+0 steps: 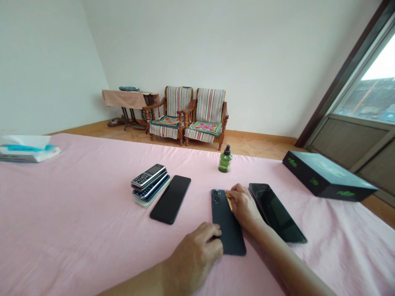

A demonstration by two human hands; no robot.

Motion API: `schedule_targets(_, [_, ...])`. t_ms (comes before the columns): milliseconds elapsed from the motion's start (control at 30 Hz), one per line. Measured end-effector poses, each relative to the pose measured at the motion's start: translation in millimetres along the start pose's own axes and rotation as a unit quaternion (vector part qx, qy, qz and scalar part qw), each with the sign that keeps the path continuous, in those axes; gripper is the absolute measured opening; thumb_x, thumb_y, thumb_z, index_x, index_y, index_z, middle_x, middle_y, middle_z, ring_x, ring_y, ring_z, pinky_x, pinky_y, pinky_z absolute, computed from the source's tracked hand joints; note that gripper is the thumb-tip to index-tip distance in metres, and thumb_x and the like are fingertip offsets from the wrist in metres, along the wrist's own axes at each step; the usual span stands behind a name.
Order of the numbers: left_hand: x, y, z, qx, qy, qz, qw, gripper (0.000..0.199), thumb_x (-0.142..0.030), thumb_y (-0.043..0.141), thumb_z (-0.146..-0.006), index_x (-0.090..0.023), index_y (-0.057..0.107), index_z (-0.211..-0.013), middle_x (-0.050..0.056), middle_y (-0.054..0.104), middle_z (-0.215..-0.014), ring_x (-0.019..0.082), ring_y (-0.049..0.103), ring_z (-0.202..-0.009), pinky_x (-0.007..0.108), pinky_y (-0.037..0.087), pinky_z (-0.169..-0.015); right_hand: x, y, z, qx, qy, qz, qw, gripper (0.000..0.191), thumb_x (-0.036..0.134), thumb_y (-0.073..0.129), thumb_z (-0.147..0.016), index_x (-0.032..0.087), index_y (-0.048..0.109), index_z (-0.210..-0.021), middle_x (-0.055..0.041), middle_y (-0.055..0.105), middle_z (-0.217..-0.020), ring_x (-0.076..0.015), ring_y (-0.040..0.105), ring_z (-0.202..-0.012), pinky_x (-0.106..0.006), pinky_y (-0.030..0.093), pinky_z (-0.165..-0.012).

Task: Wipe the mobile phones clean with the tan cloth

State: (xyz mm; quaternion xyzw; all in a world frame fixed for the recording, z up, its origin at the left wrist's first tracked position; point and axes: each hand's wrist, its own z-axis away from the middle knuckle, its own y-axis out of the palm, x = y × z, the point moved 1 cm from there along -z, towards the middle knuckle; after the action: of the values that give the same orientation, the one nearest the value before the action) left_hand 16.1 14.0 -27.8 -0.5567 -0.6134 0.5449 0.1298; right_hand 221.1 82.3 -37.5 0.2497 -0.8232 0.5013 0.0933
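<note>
1. Pink cloth-covered surface (77,213) fills the near field. Beyond it, against the far wall, stand two wooden armchairs (203,117) with striped covers and a cloth-draped table (129,98).
2. Dark grey smartphone (230,234) lies back-up at centre right, its camera module at the far end.
3. Risk: the small yellowish strip (229,201), too small to identify, sits at that phone's far right edge. A slip there could mark the casing.
4. Risk: the cloth is soft, so pressure could shift the phone or tip the green bottle (225,161) standing upright beyond it.
5. Risk: the right wrist is close to the glossy black phone (276,213), so a sideways move could knock it. The black phone (170,199) and the stack of phones (148,176) lie farther left.
6. Left hand (193,257): half-curled, fingers clamped over the phone's near left edge, bracing it.
7. Right hand (243,205): closed in a pinch on the strip, pressing it to the phone's far right edge.
</note>
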Motion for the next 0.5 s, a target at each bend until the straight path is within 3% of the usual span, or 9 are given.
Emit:
schedule_targets(300, [-5, -4.7, -6, -0.023, 0.0, -0.011, 1.0, 0.016, -0.006, 0.056, -0.091, -0.016, 0.061, -0.079, 0.005, 0.061, -0.097, 0.018, 0.058, -0.096, 0.028, 0.052, -0.081, 19, -23, 42, 0.047, -0.017, -0.056, 0.997, 0.03, 0.003, 0.042, -0.085, 0.016, 0.069, -0.082, -0.0087, 0.057, -0.086, -0.0187, 0.057, -0.079, -0.029, 0.05, -0.07])
schedule_targets(500, [-2, -4.8, -7, -0.02, -0.022, -0.002, 1.0, 0.017, -0.003, 0.067, -0.082, -0.015, 0.056, -0.078, 0.005, 0.063, -0.09, 0.02, 0.057, -0.089, 0.031, 0.051, -0.076, 41, -40, 76, 0.08, 0.012, -0.119, 0.99, 0.03, 0.002, 0.038, -0.087, 0.015, 0.064, -0.092, -0.0093, 0.054, -0.091, -0.0197, 0.056, -0.083, -0.033, 0.05, -0.072])
